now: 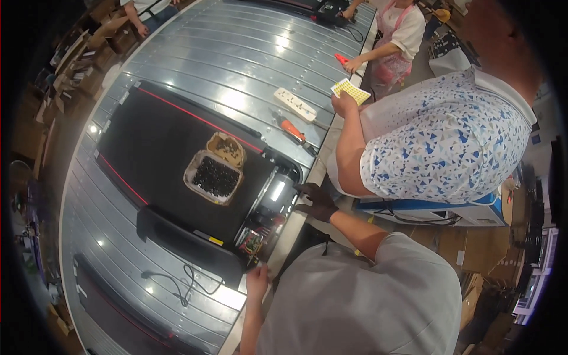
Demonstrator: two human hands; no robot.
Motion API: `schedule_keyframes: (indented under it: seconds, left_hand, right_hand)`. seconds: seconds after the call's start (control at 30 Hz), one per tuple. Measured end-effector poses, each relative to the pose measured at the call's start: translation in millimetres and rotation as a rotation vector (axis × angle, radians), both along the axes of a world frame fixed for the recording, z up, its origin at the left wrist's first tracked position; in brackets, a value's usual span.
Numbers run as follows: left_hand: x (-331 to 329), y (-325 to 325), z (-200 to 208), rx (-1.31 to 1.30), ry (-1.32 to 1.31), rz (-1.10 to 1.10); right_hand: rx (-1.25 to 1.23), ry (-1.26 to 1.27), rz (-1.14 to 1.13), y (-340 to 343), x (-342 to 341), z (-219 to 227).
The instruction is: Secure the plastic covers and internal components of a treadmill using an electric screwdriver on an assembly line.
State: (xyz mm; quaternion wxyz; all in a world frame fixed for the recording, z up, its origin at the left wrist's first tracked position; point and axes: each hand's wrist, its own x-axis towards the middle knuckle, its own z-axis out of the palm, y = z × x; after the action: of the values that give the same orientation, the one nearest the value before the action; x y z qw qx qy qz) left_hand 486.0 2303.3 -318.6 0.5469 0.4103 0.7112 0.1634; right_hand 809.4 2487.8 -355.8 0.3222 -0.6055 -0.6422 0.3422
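Reaching both hands to a machine's uncovered end

The left hand [257, 284], bare, comes up from the lower edge on a nearly straight forearm, its fingers bunched near the compartment's corner; they are too blurred to tell whether they grip anything. The right hand [319, 203], in a dark glove, reaches across from a bent elbow, open, with fingers and thumb spread toward the compartment's other corner; contact there is unclear.

Between and just beyond the hands lies the open end of the flat black machine with red stripes [142, 142]. Its green circuit board with coloured wires [252, 241] sits just past the left fingertips, and the shiny silver cylinder [277, 192] is nearer the right hand. Farther off, a pale rectangular container of small black pieces [204, 194] rests on the machine.
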Motion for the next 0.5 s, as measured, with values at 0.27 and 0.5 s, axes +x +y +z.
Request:
schedule_keyframes:
  seconds: [0.27, 0.5]
  left_hand:
    - [84, 108, -11, 0.624, 0.556, -0.468]
    - [81, 121, -31, 0.488, 0.633, -0.354]
  right_hand:
    - [-0.108, -0.586, 0.658, 5, -40, 20]
    - [0.011, -0.494, 0.689, 14, -60, 8]
